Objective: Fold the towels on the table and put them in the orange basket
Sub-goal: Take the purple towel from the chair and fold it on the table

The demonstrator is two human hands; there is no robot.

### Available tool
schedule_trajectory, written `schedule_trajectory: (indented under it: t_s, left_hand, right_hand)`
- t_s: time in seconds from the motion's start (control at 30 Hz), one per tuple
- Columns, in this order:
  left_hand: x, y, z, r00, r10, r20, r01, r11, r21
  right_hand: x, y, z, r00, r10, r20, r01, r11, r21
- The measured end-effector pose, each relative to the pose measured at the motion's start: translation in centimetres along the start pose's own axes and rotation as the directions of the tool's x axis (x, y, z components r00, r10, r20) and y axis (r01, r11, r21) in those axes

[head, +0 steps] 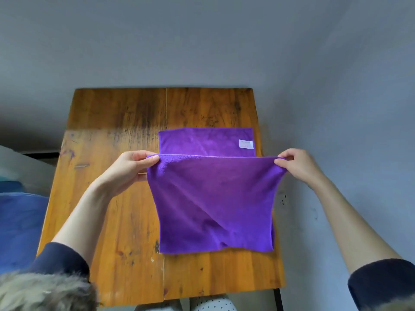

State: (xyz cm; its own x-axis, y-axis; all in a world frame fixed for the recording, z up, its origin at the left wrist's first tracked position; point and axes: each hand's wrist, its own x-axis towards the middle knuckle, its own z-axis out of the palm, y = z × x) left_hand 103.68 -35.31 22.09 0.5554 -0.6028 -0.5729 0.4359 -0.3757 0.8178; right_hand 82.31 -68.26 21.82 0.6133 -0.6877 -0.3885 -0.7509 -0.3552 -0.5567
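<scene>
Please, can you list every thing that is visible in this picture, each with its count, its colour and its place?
towel: one, purple, lifted by its top corners, far part on the table
label: one, white, towel's far right corner
table: one, brown wood, centre
blue cloth: one, left edge, beside the table
left hand: one, pinches the towel's left corner
right hand: one, pinches the right corner
sleeves: two, dark navy, bottom corners

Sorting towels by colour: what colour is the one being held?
Purple towel, clearest in the head view.
</scene>
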Motion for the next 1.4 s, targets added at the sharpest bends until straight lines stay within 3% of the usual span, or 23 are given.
schedule_trajectory:
  t_s: [0.23,0.4,0.6,0.8,0.93,1.07,1.2,1.3,1.4]
  left_hand:
    - [5.7,1.9,0.1,0.920,0.201,-0.337,-0.126,0.964,0.233]
    - [11.4,0.3,-0.9,0.850,0.273,-0.450,-0.023,0.873,0.487]
    - [17.2,-2.5,-1.7,0.823,0.379,-0.423,0.037,0.708,0.705]
    - [19.5,-3.8,-1.6,0.809,0.458,-0.368,-0.002,0.629,0.778]
    - [19.8,-4.5,-1.0,0.797,0.511,-0.322,-0.040,0.577,0.816]
    - [20.0,-4.5,-0.9,0.812,0.478,-0.336,-0.017,0.595,0.803]
    - [20.1,-4.0,-1.3,0.854,0.442,-0.274,-0.008,0.538,0.843]
    - [19.5,-3.7,-1.9,0.865,0.382,-0.324,0.022,0.617,0.787]
    - [18.3,-3.4,-2.7,0.902,0.312,-0.298,0.029,0.646,0.763]
  right_hand:
    - [7.0,-3.1,0.5,0.981,-0.120,-0.151,0.106,0.989,-0.099]
    - [12.5,-2.2,3.6,0.981,-0.160,-0.108,0.143,0.979,-0.146]
    - [16.8,-0.8,7.9,0.975,-0.194,-0.108,0.175,0.971,-0.165]
    - [18.1,-0.4,9.2,0.962,-0.273,-0.013,0.265,0.943,-0.203]
    - [18.3,-0.7,9.4,0.971,-0.238,0.008,0.236,0.956,-0.171]
    - [18.4,-0.6,9.6,0.990,-0.141,0.014,0.142,0.988,-0.062]
    - [18.4,-0.6,9.3,0.998,0.008,-0.060,0.001,0.989,0.150]
    - [17.9,-0.7,9.0,0.994,0.087,-0.068,-0.061,0.946,0.319]
    - [16.7,-0.6,8.2,0.992,0.103,-0.072,-0.071,0.929,0.362]
